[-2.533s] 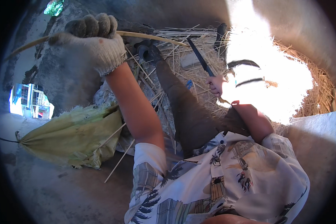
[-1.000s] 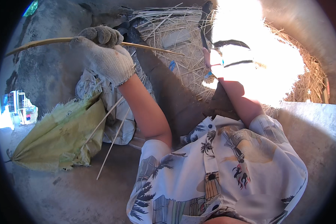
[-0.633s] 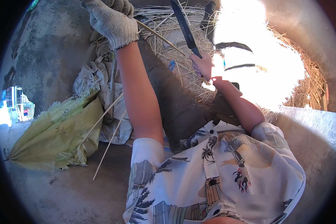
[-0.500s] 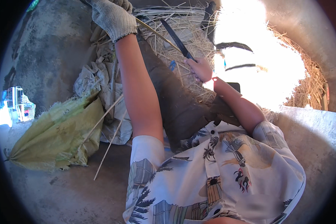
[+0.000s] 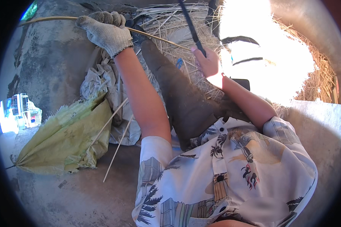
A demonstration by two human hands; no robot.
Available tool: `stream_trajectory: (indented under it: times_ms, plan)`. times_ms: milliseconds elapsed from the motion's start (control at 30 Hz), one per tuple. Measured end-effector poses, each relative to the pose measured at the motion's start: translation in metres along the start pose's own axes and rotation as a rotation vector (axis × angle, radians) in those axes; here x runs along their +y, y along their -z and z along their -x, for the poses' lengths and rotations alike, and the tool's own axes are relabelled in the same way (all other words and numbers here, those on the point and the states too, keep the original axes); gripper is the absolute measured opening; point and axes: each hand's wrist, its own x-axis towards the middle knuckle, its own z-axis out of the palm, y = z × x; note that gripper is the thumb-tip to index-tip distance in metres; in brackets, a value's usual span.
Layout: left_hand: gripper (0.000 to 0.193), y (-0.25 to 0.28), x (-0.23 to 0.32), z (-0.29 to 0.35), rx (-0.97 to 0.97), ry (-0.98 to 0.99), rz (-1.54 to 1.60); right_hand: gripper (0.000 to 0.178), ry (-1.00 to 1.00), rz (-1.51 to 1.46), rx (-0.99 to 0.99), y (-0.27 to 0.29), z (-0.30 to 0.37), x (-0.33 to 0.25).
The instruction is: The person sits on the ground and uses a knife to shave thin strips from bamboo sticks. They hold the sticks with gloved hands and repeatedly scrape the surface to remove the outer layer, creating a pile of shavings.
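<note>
My left hand (image 5: 108,34), in a grey knit work glove, is closed around a long, thin bamboo strip (image 5: 159,38). The strip runs out past the glove to the far left and slopes down on the other side to my right hand (image 5: 209,64). That bare hand grips a knife (image 5: 191,28) with a long dark blade pointing away and up, its tip cut off by the frame's top edge. The strip's right end meets the right hand by the knife's handle; whether those fingers also pinch it cannot be made out.
Pale shavings and split strips (image 5: 170,20) litter the floor ahead, beyond my outstretched trousered leg (image 5: 178,94). A yellow-green woven sack (image 5: 64,140) and crumpled whitish sacking (image 5: 96,81) lie left, with two thin sticks (image 5: 119,147). Glaring sunlight washes out the right side near a straw heap (image 5: 322,75).
My gloved left hand has come down from the top edge, and the strip now shows beyond it on the left. The knife has swung more upright and higher.
</note>
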Motion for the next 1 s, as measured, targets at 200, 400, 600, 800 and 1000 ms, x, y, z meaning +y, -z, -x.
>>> stream_trajectory:
  times_ms: [200, 400, 600, 800, 1000]
  plan:
    - [0.064, -0.009, 0.001, 0.002, 0.117, -0.042, -0.079, 0.03, -0.278, -0.218, -0.085, 0.001, -0.015, 0.058]
    - [0.062, -0.014, -0.003, -0.002, 0.193, -0.021, -0.123, 0.029, -0.238, -0.146, -0.076, 0.012, -0.02, 0.038]
    - [0.058, -0.029, -0.007, -0.005, 0.376, -0.034, -0.242, 0.036, -0.155, 0.291, -0.128, 0.012, -0.03, 0.087]
    - [0.058, -0.021, -0.014, -0.02, 0.351, -0.005, -0.239, 0.06, -0.373, 0.456, -0.192, 0.021, -0.024, 0.057]
    - [0.055, -0.017, -0.013, -0.031, 0.382, 0.002, -0.253, 0.072, -0.279, 0.646, -0.18, 0.028, -0.023, 0.04]
